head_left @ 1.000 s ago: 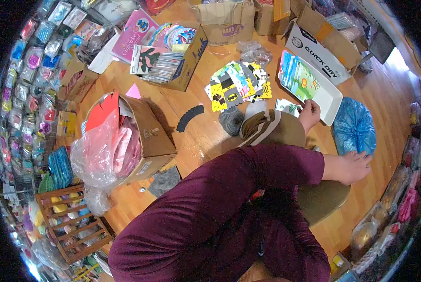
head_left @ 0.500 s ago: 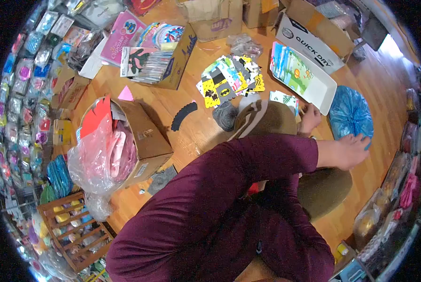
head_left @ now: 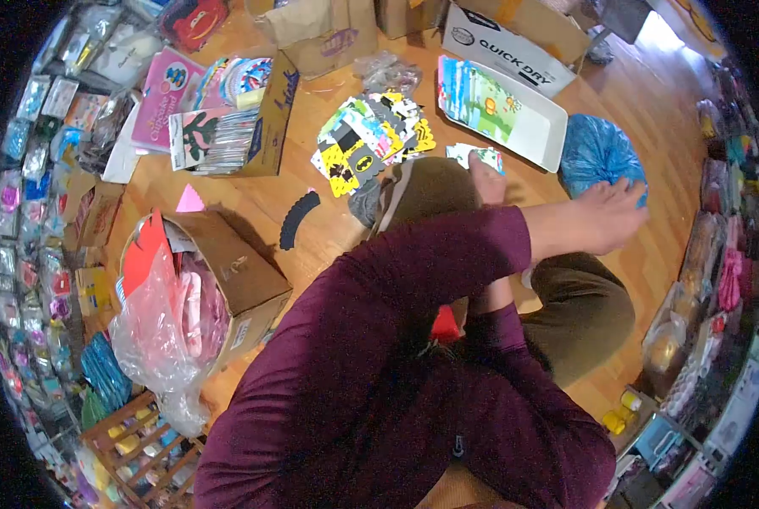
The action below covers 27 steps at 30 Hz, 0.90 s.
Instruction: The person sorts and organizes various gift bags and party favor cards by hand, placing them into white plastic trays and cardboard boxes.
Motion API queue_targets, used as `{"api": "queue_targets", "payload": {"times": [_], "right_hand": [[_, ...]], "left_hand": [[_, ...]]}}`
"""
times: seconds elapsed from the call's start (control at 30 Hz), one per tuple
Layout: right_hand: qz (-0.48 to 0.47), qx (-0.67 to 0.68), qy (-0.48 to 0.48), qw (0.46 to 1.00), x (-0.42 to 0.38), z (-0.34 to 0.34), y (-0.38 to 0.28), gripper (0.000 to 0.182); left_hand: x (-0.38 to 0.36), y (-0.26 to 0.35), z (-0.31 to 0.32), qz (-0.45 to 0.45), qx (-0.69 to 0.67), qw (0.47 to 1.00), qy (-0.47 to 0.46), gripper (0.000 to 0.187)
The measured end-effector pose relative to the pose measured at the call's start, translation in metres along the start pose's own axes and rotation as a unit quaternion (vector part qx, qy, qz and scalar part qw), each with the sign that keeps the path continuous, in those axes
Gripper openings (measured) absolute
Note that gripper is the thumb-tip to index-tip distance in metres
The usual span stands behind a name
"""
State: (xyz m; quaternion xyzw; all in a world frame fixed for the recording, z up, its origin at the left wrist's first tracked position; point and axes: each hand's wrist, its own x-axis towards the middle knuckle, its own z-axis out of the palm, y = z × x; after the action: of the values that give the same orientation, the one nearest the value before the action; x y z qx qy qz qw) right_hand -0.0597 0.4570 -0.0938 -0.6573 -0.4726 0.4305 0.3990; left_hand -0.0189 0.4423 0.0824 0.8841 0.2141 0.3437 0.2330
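Note:
My left hand (head_left: 604,216) reaches across to the right, fingers spread at the lower edge of a blue plastic bag (head_left: 602,151); nothing shows in it. Beyond my knee, my right hand (head_left: 486,178) overlaps the edge of a few small printed cards (head_left: 462,153); its fingers are blurred and I cannot tell if they grip one. A white tray (head_left: 547,136) stands just past the cards, with colourful printed sheets (head_left: 485,97) in its left part. Left of my knee lies a pile of yellow, black and white cutouts (head_left: 362,140).
An open carton (head_left: 248,267) with red and pink packets is on the left, a black scalloped strip (head_left: 297,222) beside it. Farther back are a box of cards (head_left: 269,127), a clear plastic bundle (head_left: 388,72) and a QUICK DRY box (head_left: 502,51). Packaged goods line both sides.
The view has shifted, so the scene sits farther left and higher. My right hand has moved left onto the small cards. My left hand has moved slightly up along the bag.

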Motion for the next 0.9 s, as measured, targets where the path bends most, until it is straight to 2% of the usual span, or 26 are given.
{"api": "queue_targets", "payload": {"times": [0.07,0.27,0.57,0.6,0.63,0.67,0.77,0.9], "right_hand": [[-0.012,-0.025,-0.025,0.999,0.001,-0.003,0.001,0.041],[-0.048,-0.119,0.037,0.991,0.000,-0.005,0.002,0.037],[-0.102,-0.262,0.114,0.953,0.000,-0.008,0.006,0.032],[-0.097,-0.264,0.108,0.954,-0.005,-0.007,0.016,0.032],[-0.100,-0.271,0.092,0.953,-0.032,-0.053,0.040,0.031],[-0.105,-0.278,0.076,0.952,-0.025,-0.066,0.051,0.031],[-0.129,-0.299,0.033,0.945,0.024,-0.086,0.071,0.032],[-0.156,-0.330,-0.017,0.931,0.069,-0.085,0.087,0.035]], "left_hand": [[-0.003,-0.002,-0.003,0.005,0.006,1.000,-0.008,0.030],[-0.010,-0.005,-0.023,-0.034,0.016,0.999,-0.006,0.033],[-0.010,-0.003,-0.003,-0.005,0.034,0.999,-0.008,0.029],[-0.014,-0.002,-0.005,-0.006,0.025,1.000,-0.009,0.029],[-0.016,-0.002,-0.006,-0.007,0.019,1.000,-0.009,0.030],[-0.016,-0.002,-0.007,-0.013,0.018,1.000,-0.007,0.030],[-0.010,-0.004,-0.009,-0.005,0.027,1.000,0.006,0.029],[-0.003,0.000,-0.006,-0.002,0.020,0.999,-0.028,0.030]]}}
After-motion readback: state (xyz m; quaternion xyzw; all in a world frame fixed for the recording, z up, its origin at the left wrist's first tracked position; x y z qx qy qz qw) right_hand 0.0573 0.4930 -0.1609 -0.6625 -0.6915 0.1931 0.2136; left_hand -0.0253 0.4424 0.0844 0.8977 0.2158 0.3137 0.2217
